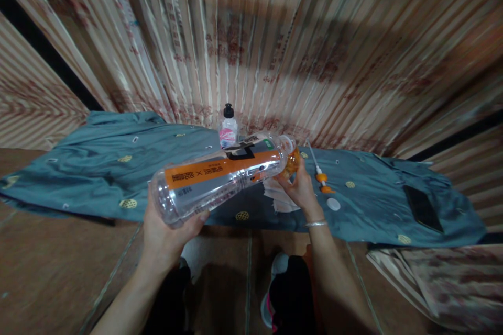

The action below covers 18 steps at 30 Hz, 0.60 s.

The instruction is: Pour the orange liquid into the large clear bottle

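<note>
Two shoes point(275, 293) and dark legs show at the bottom, standing on a brown floor point(58, 272). Just above them the left hand point(165, 230) holds the wide base of a big clear bottle point(220, 175). Its fingers are curled round the bottom, and one fingertip presses on the plastic. The bottle lies almost on its side in the air, with its neck tipped up and to the right, over a blue cloth point(98, 167). It has an orange band with writing on it.

At the neck, the right hand point(301, 188) is closed on something orange point(291, 161) at the mouth of the bottle. It is blurry, so I cannot tell what it is. A thin bangle sits on that wrist.

The bottle looks empty, so it is likely light. Its thin plastic may squash if you squeeze hard, and it looks smooth and slippery. The base and the neck seem like the best spots to hold.

On the cloth lie a small bottle with a black cap point(228, 128), an orange and white pump tube point(320, 175), a white disc point(333, 203), some crumpled paper point(279, 199) and a dark phone point(422, 208). Striped boards stand behind.
</note>
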Motion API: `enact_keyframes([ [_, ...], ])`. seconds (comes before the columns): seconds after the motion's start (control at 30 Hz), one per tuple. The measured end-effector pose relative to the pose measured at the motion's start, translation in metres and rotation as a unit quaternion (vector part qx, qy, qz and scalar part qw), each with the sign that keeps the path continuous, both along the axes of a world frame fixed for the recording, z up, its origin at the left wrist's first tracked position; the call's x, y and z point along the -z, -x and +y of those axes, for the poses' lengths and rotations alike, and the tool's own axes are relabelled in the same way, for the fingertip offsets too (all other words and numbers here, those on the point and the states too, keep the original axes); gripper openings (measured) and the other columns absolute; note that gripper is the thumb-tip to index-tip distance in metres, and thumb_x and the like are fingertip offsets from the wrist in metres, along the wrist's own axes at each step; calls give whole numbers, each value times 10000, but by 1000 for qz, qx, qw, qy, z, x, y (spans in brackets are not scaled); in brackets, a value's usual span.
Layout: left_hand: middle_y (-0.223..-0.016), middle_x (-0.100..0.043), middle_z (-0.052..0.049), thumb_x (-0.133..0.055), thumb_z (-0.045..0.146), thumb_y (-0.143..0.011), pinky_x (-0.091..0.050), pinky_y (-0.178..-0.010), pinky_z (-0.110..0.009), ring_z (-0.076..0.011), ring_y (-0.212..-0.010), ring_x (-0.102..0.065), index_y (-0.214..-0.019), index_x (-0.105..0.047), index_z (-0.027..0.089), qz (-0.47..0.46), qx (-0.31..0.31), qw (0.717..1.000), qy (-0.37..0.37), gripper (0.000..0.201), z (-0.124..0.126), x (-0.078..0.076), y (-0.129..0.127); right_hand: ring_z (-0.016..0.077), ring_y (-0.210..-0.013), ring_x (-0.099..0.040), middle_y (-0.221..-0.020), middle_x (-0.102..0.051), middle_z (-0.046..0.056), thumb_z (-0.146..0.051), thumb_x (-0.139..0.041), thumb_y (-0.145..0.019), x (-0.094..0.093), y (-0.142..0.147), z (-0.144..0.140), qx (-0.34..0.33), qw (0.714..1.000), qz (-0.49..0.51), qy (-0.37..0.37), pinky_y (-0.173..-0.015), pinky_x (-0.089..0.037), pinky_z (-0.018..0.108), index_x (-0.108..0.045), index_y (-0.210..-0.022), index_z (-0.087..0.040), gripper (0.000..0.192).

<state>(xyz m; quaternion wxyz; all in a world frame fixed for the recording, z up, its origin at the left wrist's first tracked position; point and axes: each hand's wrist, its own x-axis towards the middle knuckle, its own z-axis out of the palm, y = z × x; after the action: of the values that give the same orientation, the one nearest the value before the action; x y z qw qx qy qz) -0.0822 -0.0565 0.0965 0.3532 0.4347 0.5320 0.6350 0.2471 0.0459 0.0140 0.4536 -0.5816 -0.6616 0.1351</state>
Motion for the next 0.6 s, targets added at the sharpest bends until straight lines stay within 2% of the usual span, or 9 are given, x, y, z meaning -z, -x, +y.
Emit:
enact_keyframes([
  [0.17, -1385, -827, -154, -1072, 417, -563, -668, -1161, -573, -461, -1350, -783, -1326, -739, 207, -4, 12, 1000, 1, 859, -1, -1, -3, 407, -1245, -855, -1448, -830, 210, -388, -847, -921, 0, 0, 0, 5, 1000, -5, 0, -1063, -724, 595, -496, -1677, -199, 855],
  [0.37, -1371, -836, -122, -1066, 420, -564, -663, -1164, -560, -438, -1340, -785, -1246, -754, 224, -4, -12, 1000, 2, 775, -3, -2, -5, 388, -1275, -846, -1482, -822, 203, -420, -855, -932, -1, -2, 0, -3, 1000, -7, 3, -1082, -720, 586, -492, -1686, -203, 864],
  [0.6, -1322, -868, -124, -1052, 326, -565, -711, -1071, -525, -421, -1244, -835, -1332, -743, 222, 12, 38, 999, -5, 833, 3, 8, 12, 395, -1285, -841, -1495, -807, 222, -436, -864, -928, -2, -2, -1, -3, 1000, 0, 10, -1087, -713, 585, -489, -1701, -189, 894],
])
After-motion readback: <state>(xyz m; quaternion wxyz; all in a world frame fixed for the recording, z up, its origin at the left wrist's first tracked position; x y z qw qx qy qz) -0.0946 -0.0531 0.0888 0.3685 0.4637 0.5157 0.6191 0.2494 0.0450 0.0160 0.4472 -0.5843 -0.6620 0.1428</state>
